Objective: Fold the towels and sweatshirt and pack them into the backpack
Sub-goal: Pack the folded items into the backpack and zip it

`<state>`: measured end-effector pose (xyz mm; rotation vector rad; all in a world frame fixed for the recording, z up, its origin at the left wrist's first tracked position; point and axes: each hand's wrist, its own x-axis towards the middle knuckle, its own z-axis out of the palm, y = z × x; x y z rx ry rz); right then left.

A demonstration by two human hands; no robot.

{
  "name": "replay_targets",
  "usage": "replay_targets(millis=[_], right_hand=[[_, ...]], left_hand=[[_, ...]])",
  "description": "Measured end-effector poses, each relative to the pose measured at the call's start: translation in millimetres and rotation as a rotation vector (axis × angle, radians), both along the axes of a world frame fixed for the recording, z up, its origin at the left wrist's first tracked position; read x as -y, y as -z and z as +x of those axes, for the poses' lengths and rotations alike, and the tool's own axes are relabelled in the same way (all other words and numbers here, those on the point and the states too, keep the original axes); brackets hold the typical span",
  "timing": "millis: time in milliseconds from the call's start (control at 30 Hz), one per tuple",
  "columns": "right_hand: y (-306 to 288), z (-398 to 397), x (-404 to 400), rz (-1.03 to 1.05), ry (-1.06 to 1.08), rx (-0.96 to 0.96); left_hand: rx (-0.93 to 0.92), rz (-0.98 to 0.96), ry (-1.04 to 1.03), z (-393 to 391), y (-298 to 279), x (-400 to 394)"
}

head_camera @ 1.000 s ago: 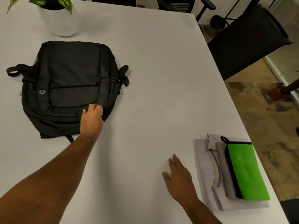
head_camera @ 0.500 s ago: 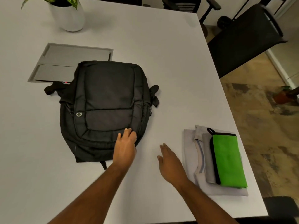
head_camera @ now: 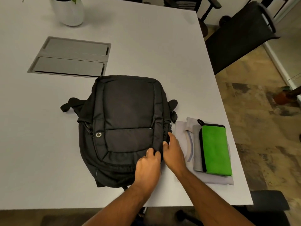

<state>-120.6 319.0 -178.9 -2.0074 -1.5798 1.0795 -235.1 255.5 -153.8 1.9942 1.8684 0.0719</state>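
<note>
The black backpack (head_camera: 128, 121) lies flat, front up and zipped, in the middle of the white table (head_camera: 154, 56). My left hand (head_camera: 148, 167) grips its lower right corner with curled fingers. My right hand (head_camera: 174, 152) is at the backpack's right side, with thumb and forefinger pinching the edge near the side zipper. Just right of the backpack sits a folded stack. In it, the pale grey sweatshirt (head_camera: 184, 128) is at the bottom, a grey towel (head_camera: 196, 144) lies on it, and a green towel (head_camera: 215, 149) with black trim is on top.
A grey cable hatch (head_camera: 71, 57) is set into the table behind the backpack. A white plant pot (head_camera: 68, 12) stands at the far left. Black office chairs (head_camera: 241, 38) stand off the right side. The table's near edge (head_camera: 97, 207) is close to me.
The backpack has been dragged toward me and to the right, ending beside the folded stack. My right hand left the tabletop and came to the backpack's right side.
</note>
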Motion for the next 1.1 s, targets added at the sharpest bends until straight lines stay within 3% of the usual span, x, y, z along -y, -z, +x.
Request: replay_targets(millis=[167,267,500,667,867,1100], right_hand=[[-6,16,-14,0.111,0.018,0.092],[-7,19,-28,0.169,0.047,0.081],[-2,21,-52,-0.034,0.036,-0.075],[0,27,-55,-0.037,0.007,0.129],[-3,28,-44,0.107,-0.242,0.531],[-13,20,-20,0.019,-0.273,0.601]], left_hand=[[-0.063,0.025,-0.073,-1,-14,-17],[0.035,0.128,-0.122,-13,-16,-36],[0.014,-0.037,0.016,-26,-2,-64],[0.001,-0.195,0.057,-31,6,-71],[-0.001,-0.285,0.085,-35,5,-79],[-0.012,-0.324,0.091,-36,5,-82]])
